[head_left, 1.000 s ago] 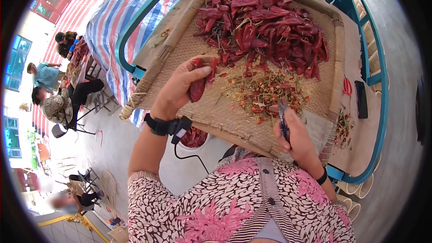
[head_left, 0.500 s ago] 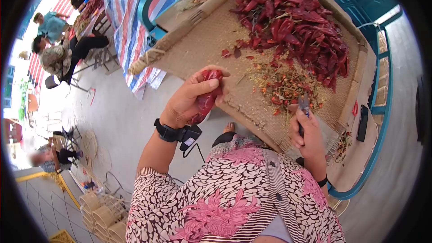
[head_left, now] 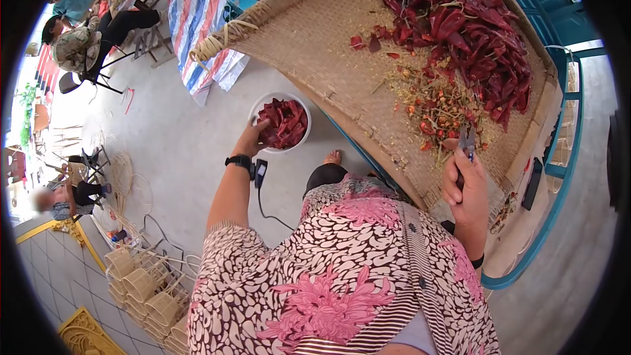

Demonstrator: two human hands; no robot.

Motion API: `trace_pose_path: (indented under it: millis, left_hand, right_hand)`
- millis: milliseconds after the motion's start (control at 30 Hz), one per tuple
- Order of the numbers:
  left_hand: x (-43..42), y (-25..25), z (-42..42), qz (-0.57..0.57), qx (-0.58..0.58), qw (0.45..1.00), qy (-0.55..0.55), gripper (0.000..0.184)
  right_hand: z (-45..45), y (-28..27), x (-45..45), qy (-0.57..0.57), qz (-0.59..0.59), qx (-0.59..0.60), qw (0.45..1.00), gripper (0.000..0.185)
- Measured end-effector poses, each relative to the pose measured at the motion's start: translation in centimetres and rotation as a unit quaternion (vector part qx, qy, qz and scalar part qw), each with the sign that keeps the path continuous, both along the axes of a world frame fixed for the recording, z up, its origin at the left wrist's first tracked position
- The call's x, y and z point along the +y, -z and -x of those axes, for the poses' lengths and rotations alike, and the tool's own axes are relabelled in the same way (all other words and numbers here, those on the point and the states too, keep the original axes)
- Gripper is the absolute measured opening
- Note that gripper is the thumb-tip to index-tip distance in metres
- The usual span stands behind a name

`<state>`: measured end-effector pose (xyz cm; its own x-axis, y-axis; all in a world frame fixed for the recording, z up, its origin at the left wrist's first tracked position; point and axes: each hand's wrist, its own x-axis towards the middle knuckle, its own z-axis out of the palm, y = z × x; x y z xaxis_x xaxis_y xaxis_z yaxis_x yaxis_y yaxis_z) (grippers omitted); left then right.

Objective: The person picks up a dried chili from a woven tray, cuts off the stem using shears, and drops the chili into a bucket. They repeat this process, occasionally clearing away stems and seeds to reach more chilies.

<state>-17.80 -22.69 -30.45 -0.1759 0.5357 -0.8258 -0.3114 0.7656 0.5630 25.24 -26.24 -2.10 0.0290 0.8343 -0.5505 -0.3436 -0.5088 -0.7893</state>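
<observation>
My left hand point(head_left: 251, 138) is at the left rim of a white bucket point(head_left: 307, 133), its thumb and a finger apart over the dried red chilies point(head_left: 286, 123) inside. Part of that hand's fingers is hidden. With my right hand point(head_left: 465, 187) I grip a pair of small snips point(head_left: 468, 141), blades pointing away from me. The blades are just above loose stems and chili caps point(head_left: 434, 108) on a woven tray point(head_left: 315, 46). A large heap of dried red chilies point(head_left: 470, 26) covers the tray's far right.
A blue metal frame point(head_left: 555, 171) runs around the tray, and a black phone-like object point(head_left: 532, 184) lies on its right side. Striped tarp point(head_left: 197, 20) hangs at the back left. Seated people point(head_left: 79, 46) and stacked baskets point(head_left: 148, 289) are farther left.
My left hand has moved down and left from the tray's edge to the bucket, and the chilies it held have left my grip. My right hand still holds the snips.
</observation>
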Motion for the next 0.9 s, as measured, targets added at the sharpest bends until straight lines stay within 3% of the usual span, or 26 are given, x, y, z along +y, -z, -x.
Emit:
trace_pose_path:
  millis: [33,133,167,200,333,400,467,533,633,700,767,900]
  left_hand:
    - [0.4,1.2,0.7,0.038,0.002,0.999,-0.016,0.076]
    - [1.3,3.0,2.2,0.077,0.056,0.991,-0.093,0.082]
    - [1.3,3.4,1.9,0.030,0.100,0.984,-0.147,0.069]
    - [1.3,1.8,1.2,-0.052,0.146,0.979,-0.131,0.062]
    - [2.2,-12.5,-6.0,-0.368,0.264,0.887,-0.084,0.029]
    - [2.3,-18.6,-9.4,-0.471,0.305,0.828,0.012,0.026]
    - [3.5,-24.2,-12.3,-0.555,0.365,0.737,0.125,0.022]
    - [5.3,-29.8,-14.6,-0.528,0.356,0.708,0.304,0.021]
    - [9.7,-30.4,-16.7,-0.484,0.378,0.634,0.471,0.026]
    - [13.4,-28.6,-17.8,-0.479,0.442,0.540,0.532,0.028]
    - [17.1,-26.5,-19.6,-0.406,0.486,0.522,0.572,0.029]
    - [21.0,-21.2,-21.2,-0.423,0.493,0.536,0.539,0.031]
  right_hand:
    - [0.0,0.0,0.0,-0.004,0.000,-0.001,1.000,0.027]
    - [-0.1,0.1,-0.1,-0.007,-0.002,-0.006,1.000,0.027]
    - [-0.1,0.1,-0.1,-0.007,0.001,-0.015,1.000,0.027]
    - [-0.2,0.1,-0.2,-0.002,0.003,-0.023,1.000,0.027]
    - [-0.4,-0.3,-0.2,0.018,-0.004,-0.052,0.998,0.027]
    - [-0.6,-0.3,-0.1,0.015,-0.017,-0.076,0.997,0.027]
    - [-0.5,-0.3,0.0,0.012,-0.033,-0.112,0.993,0.027]
    - [-0.4,-0.3,0.0,-0.012,-0.047,-0.134,0.990,0.026]
    - [-0.5,-0.3,-0.2,-0.053,-0.053,-0.161,0.984,0.025]
    - [-0.7,0.0,-0.4,-0.075,-0.061,-0.175,0.980,0.024]
    - [-0.8,-0.2,-0.5,-0.075,-0.065,-0.170,0.980,0.024]
    - [-0.9,-0.9,-0.7,-0.068,-0.061,-0.163,0.982,0.023]
